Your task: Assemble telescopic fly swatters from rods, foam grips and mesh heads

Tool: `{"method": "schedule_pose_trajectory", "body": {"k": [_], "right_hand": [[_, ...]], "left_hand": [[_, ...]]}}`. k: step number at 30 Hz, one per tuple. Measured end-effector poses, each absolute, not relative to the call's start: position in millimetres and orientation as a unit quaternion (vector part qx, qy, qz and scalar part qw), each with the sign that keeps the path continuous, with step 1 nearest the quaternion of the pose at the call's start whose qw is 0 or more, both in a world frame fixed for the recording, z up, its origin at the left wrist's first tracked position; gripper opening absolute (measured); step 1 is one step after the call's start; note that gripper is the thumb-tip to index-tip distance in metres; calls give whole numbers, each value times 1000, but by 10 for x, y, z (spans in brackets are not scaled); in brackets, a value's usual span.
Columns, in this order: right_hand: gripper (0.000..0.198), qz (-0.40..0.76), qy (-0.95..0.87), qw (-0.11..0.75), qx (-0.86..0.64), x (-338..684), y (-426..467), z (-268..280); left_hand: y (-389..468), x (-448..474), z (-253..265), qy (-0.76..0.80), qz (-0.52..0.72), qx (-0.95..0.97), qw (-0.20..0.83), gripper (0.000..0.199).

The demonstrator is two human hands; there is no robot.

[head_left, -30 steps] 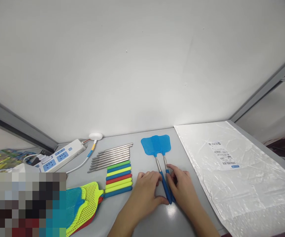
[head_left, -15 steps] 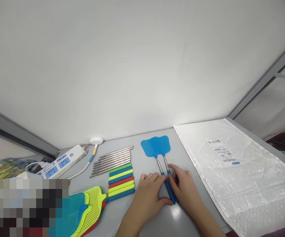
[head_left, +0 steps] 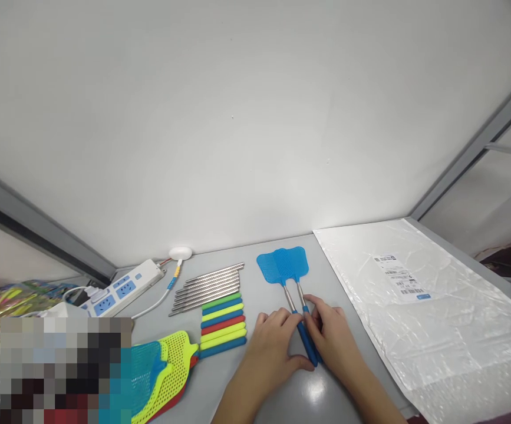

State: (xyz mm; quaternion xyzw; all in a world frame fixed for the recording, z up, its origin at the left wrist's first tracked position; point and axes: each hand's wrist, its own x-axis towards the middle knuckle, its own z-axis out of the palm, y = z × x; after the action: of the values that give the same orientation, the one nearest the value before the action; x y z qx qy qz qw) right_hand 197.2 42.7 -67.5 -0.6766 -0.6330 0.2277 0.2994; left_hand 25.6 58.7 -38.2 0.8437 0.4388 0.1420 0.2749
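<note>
Two blue fly swatters lie side by side on the grey table, their mesh heads overlapping; the left fly swatter [head_left: 270, 268] and the right fly swatter [head_left: 298, 264] have silver rods and dark blue grips. My left hand [head_left: 273, 344] is curled against the left grip, with its index finger higher up and its thumb near the lower end. From the other side my right hand [head_left: 330, 333] presses the right grip, index finger and thumb close to its upper end. Its other fingers are folded and partly hidden.
Left of my hands lie several coloured grips [head_left: 223, 325], several metal rods [head_left: 208, 287] and a stack of mesh swatter heads [head_left: 173, 359]. A power strip [head_left: 127, 288] with a white cable stands farther left. On the right lies a white bubble mailer [head_left: 414, 318]. A wall [head_left: 255, 147] rises behind.
The whole view has shifted slightly, so things appear a little farther right and lower. My hands keep nearly the same hold on the two fly swatters.
</note>
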Motion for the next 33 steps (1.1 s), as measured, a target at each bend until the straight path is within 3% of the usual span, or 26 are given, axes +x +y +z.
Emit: {"method": "schedule_pose_trajectory", "body": {"k": [4,9,12,20,26,33], "right_hand": [[41,245,-588,326,-698,1978,408,-662],[43,292,-530,411,-681,1994,344,-632],[41,296,-517,420,-684,1959,300,-550],[41,343,-681,273,-587,1460,437,47],[29,165,-837,116,-508,888,1079,293],[22,107,-879,75,-459,270,2038,16]], "left_hand": [[577,241,-298,439,143,851,250,66],[400,-32,-246,437,205,860,165,42],[166,-309,-297,461,226,850,115,26],[-223,-801,-507,518,217,827,15,43],[-262,-822,-552,502,262,822,63,31],[-335,-773,-726,497,257,829,-2,25]]}}
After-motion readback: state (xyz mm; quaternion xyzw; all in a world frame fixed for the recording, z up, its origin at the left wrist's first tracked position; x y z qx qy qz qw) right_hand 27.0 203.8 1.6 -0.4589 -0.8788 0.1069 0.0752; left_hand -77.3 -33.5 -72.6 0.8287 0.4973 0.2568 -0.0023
